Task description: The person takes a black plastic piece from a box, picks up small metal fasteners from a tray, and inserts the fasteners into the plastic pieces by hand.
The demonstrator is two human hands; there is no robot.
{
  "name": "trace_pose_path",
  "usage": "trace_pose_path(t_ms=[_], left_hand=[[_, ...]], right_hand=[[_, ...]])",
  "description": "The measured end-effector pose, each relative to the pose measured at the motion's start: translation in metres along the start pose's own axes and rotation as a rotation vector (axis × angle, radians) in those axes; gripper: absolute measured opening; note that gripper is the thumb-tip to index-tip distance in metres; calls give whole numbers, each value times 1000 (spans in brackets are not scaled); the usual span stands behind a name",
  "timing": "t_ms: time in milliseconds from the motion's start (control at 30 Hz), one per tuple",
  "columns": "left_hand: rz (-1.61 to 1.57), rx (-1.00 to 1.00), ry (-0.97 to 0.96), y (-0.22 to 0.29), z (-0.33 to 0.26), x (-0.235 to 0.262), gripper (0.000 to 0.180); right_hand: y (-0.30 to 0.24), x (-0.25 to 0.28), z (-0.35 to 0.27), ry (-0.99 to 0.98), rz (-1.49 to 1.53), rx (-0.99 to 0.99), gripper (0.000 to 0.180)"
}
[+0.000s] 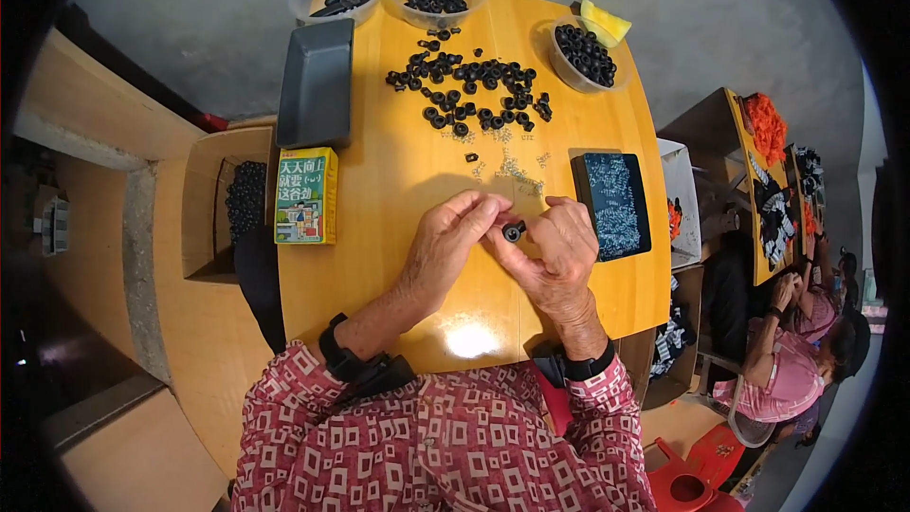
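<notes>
Near the middle of the table my two hands meet. My right hand (561, 245) is closed on a small black round plastic part (513, 232) with a hole in its end. My left hand (457, 231) is pinched just left of it, fingertips close to the part; what they hold, if anything, is too small to make out. Beyond the hands lie small clear pieces (513, 167), a lone black piece (471, 157), and a spread of black round plastic parts (488, 74).
Right of my hands sits a black tray (641, 245) of small clear pieces. Clear bowls of black parts (585, 57) stand at the far edge. On the left are an empty-looking grey tray (316, 85) and a green-yellow box (305, 197). A person in pink (782, 370) works at right.
</notes>
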State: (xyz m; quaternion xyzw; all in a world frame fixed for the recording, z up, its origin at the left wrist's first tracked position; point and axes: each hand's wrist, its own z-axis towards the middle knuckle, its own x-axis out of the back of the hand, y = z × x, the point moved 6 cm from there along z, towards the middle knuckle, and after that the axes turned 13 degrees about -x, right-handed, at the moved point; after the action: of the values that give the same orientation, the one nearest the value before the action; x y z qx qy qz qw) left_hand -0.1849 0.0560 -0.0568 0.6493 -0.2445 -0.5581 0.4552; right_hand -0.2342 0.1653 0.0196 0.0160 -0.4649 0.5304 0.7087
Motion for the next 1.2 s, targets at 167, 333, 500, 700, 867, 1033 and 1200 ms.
trace_pose_path(t_ms=[167,333,500,700,867,1033,1200], left_hand=[[220,115,-71,0,-7,4,32],[73,85,50,-8,-5,5,30],[-97,-5,41,2,3,-3,30],[-27,-28,51,-3,-5,9,27],[197,-58,-30,5,-4,12,21],[232,-41,50,4,-3,12,20],[131,72,70,-1,-5,16,21]], right_hand=[[2,2,1,-52,-2,4,27],[-3,-6,-1,-51,-12,20,26],[-10,-16,-3,-47,-15,80,26],[-8,-11,0,-77,-87,89,24],[-9,-11,-1,-85,-188,167,25],[-11,-14,0,-76,-202,135,25],[-8,-17,-1,-76,-156,89,26]])
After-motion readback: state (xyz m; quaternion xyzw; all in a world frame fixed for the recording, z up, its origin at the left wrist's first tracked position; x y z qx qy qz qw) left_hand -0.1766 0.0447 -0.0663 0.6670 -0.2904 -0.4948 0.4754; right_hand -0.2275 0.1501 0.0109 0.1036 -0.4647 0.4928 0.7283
